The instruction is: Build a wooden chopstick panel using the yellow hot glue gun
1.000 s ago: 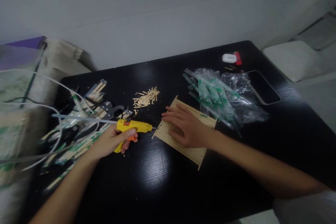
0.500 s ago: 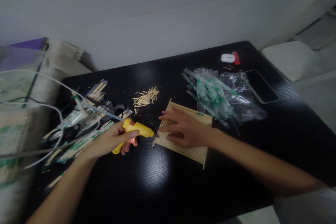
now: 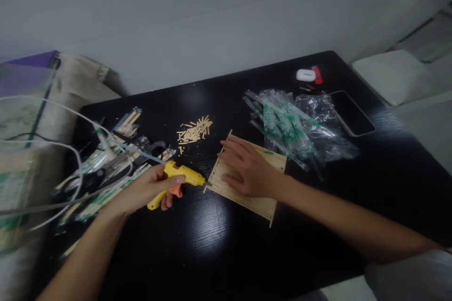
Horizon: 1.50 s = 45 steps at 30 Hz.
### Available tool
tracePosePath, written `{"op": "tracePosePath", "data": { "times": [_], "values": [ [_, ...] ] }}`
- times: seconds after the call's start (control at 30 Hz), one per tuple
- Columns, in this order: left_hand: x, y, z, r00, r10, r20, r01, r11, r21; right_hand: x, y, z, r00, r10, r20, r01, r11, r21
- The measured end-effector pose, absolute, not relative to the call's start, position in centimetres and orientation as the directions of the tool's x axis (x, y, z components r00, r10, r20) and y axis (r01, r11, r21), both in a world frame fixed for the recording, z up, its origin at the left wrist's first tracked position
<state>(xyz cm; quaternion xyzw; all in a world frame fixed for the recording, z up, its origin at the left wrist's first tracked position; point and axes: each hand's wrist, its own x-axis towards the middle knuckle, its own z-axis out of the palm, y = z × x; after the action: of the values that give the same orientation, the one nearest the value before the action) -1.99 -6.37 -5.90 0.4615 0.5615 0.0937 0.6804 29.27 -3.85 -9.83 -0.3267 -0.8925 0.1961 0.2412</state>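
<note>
My left hand (image 3: 146,190) is closed around a yellow glue gun (image 3: 176,179) with an orange trigger. Its nozzle points right and touches the near-left edge of a flat panel of wooden sticks (image 3: 259,204) on the black table (image 3: 219,254). My right hand (image 3: 245,169) lies flat on top of that panel with fingers stretched out, pressing it down. A clear glue stick pokes out of the back of the gun toward the left.
A small heap of cut stick pieces (image 3: 195,131) lies behind the gun. Wrapped chopsticks in green-printed plastic (image 3: 286,127) sit at the right, a phone (image 3: 351,113) and a white and red item (image 3: 309,75) beyond. Scissors, wrappers and white cables (image 3: 70,169) crowd the left.
The panel has turned slightly under my right hand. The glue gun has tilted nose-down and stayed at the panel's left edge.
</note>
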Motion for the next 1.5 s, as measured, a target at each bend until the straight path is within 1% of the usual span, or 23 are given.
{"op": "tracePosePath", "data": {
  "times": [0.3, 0.47, 0.77, 0.93, 1.1, 1.33, 1.5],
  "values": [
    [-1.6, -6.4, -5.4, 0.294, 0.675, -0.676, 0.418, 0.545, 0.727, 29.6, -3.5, -9.4, -0.724, 0.643, 0.25, 0.467, 0.724, -0.508],
    [-1.3, -6.5, -5.3, 0.294, 0.7, -0.651, 0.403, 0.526, 0.749, 29.5, -3.6, -9.4, -0.719, 0.648, 0.253, 0.476, 0.724, -0.5],
    [-1.1, -6.7, -5.5, 0.272, 0.705, -0.655, 0.431, 0.519, 0.738, 29.4, -3.6, -9.6, -0.715, 0.654, 0.247, 0.479, 0.715, -0.508],
    [-1.1, -6.8, -5.9, 0.241, 0.73, -0.64, 0.409, 0.521, 0.749, 29.4, -3.6, -9.5, -0.712, 0.658, 0.246, 0.486, 0.714, -0.503],
    [-1.4, -7.0, -6.6, 0.241, 0.744, -0.624, 0.415, 0.502, 0.759, 29.4, -3.6, -9.6, -0.707, 0.662, 0.25, 0.475, 0.706, -0.526],
    [-0.6, -6.9, -6.1, 0.182, 0.771, -0.61, 0.409, 0.505, 0.76, 29.4, -3.6, -9.7, -0.709, 0.659, 0.252, 0.471, 0.708, -0.526],
    [-0.7, -7.2, -6.2, 0.167, 0.781, -0.601, 0.44, 0.487, 0.755, 29.4, -3.6, -9.7, -0.707, 0.66, 0.255, 0.464, 0.705, -0.537]
  ]
}}
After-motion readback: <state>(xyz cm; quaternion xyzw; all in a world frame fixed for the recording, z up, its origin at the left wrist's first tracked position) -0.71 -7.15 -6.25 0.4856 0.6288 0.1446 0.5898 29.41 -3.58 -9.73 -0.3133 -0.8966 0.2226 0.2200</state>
